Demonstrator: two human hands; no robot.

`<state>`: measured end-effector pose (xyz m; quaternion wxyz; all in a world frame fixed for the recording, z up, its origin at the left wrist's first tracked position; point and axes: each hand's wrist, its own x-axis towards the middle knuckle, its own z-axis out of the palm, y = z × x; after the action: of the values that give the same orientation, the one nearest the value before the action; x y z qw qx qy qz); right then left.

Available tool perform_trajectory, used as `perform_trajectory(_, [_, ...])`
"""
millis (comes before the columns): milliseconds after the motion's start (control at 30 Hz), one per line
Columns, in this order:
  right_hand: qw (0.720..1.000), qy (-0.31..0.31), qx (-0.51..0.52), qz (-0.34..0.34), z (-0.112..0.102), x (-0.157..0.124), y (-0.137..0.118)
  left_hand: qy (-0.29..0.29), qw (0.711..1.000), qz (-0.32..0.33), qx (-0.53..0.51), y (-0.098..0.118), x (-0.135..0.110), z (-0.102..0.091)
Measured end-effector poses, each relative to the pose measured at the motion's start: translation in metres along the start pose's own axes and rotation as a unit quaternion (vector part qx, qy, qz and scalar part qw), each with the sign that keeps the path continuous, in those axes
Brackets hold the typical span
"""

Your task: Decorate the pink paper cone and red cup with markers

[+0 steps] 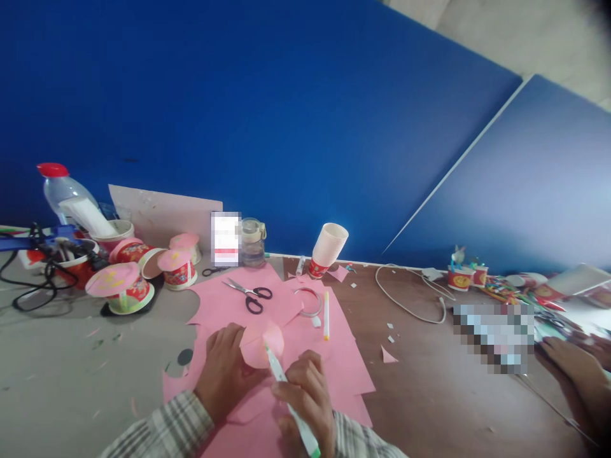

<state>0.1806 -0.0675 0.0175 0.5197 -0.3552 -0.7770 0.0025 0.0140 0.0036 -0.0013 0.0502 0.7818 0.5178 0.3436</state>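
My left hand (226, 369) grips a round pink paper disc (252, 337) by its left and lower edge, its fingers partly hidden behind it. My right hand (310, 394) is closed around a white marker (298, 420) with a green end. The marker's tip meets the face of the disc, near its middle. Under both hands lie overlapping sheets of pink paper (341, 356). On them, beyond the disc, rest black-handled scissors (248, 292), a ring-shaped roll of tape (319, 302) and a second white marker (326, 316) with yellow ends.
Red paper cups with pink tops (177, 267) stand at left, near a red-capped bottle (71, 191). A lidded jar (252, 242) and stacked cups (327, 248) line the blue partition (286, 127). A white cable (410, 312) and another person's hand (568, 362) are at right.
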Motion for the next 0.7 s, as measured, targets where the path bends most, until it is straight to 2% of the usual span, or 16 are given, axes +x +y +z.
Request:
perform_trajectory(533, [1.0,-0.026,-0.01,0.001,-0.003,0.0041,-0.0002,-0.008,1.0,-0.014,-0.006,0.0008,0.0002,-0.0003])
perform_trajectory(700, [1.0,-0.015,-0.003,0.002,-0.0031,0.0052,-0.0003,-0.01,1.0,-0.01,-0.008,0.0005,0.0002,-0.0004])
